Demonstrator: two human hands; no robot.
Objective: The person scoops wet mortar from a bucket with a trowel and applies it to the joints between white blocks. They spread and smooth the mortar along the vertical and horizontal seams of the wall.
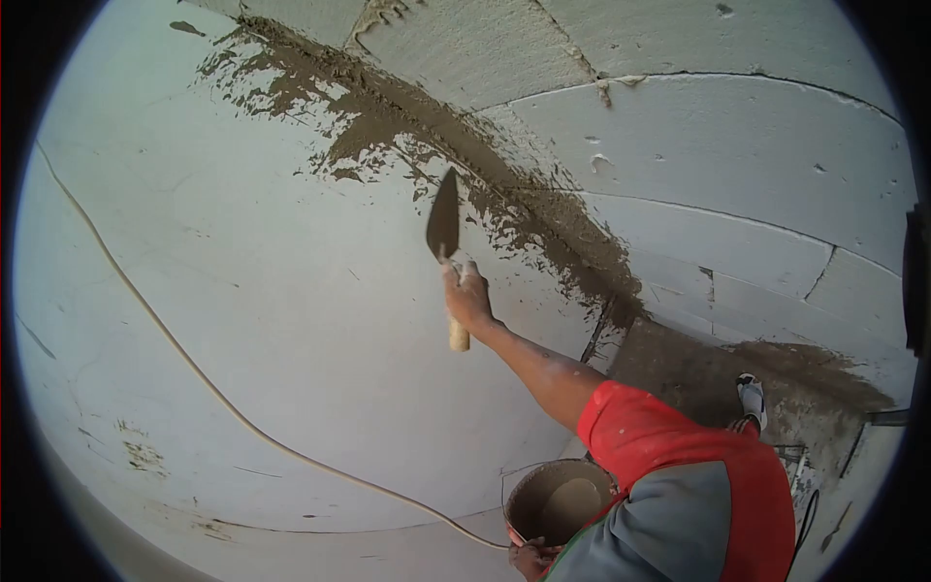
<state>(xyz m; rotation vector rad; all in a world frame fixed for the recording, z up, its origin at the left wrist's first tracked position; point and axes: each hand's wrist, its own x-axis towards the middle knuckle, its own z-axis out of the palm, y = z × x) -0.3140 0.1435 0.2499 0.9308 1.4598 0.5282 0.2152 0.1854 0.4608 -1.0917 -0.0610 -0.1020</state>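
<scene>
My right hand [468,299], reaching out from a red sleeve, is closed round the light wooden handle of a pointed trowel [443,215]. The trowel's dark blade points toward a band of wet grey-brown mortar [417,121] along the joint between a smooth pale wall and a block wall. Low in the view, my left hand [529,560] grips the rim of a round bucket [512,519]. Wet mortar [572,506] lies inside the bucket. Part of the left hand is hidden by the clothing and the picture's edge.
A pale hose or cable [208,383] runs across the smooth wall [320,291] down to near the bucket. Large white blocks [718,145] form the other wall. A shoe [752,401] stands on the mortar-stained floor [669,373]. A thin tool [836,527] lies at lower right.
</scene>
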